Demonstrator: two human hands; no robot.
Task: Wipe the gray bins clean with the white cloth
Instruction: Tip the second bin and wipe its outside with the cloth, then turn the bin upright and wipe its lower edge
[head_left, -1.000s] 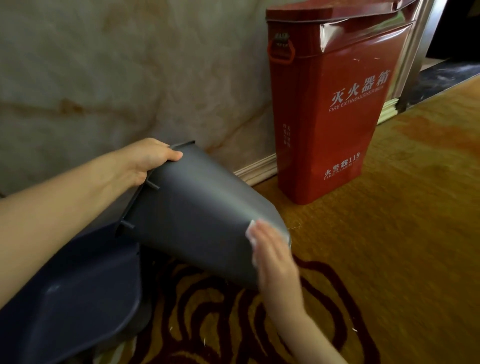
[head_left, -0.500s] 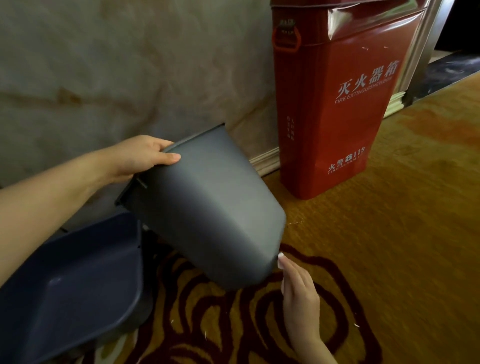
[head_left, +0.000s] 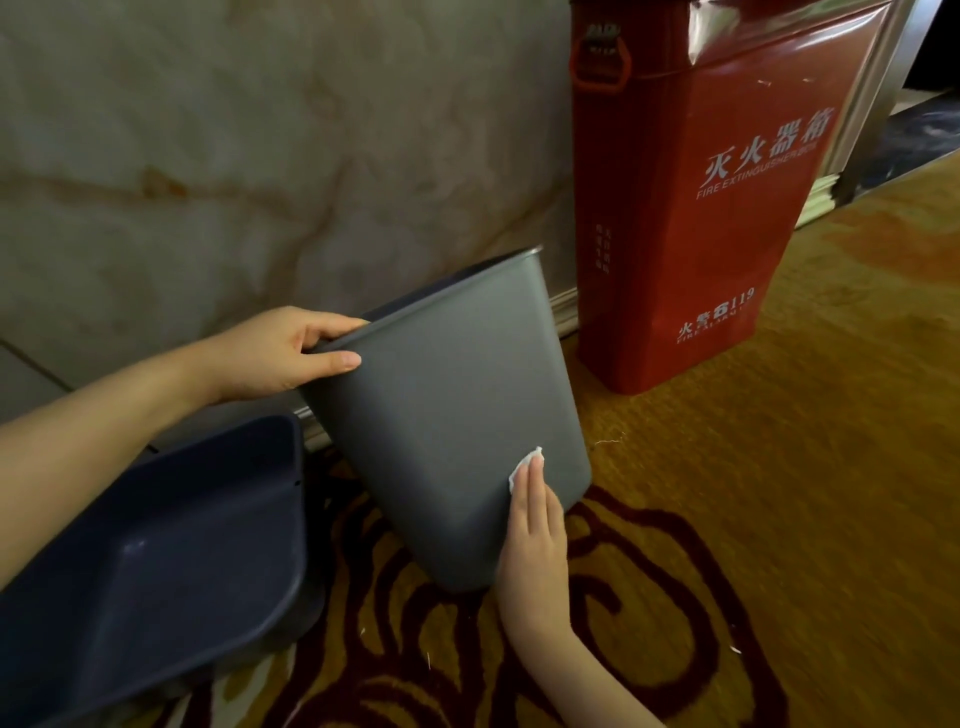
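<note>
A gray bin (head_left: 447, 415) stands nearly upright on the carpet, tilted a little toward the wall, its mouth at the top. My left hand (head_left: 283, 356) grips its rim at the left corner. My right hand (head_left: 535, 525) lies flat against the bin's lower front wall, pressing a white cloth (head_left: 524, 464) to it; only the cloth's edge shows past my fingertips. A second, darker bin (head_left: 156, 571) lies on its side at the lower left, its open mouth toward me.
A tall red fire-extinguisher box (head_left: 701, 208) stands against the marble wall (head_left: 234, 156) just right of the gray bin. Patterned yellow and dark-red carpet (head_left: 779, 493) covers the floor to the right and in front.
The gray bin has swung from lying tilted with its base toward me to nearly upright. My right hand came off the carpet side and now presses the cloth on the lower wall.
</note>
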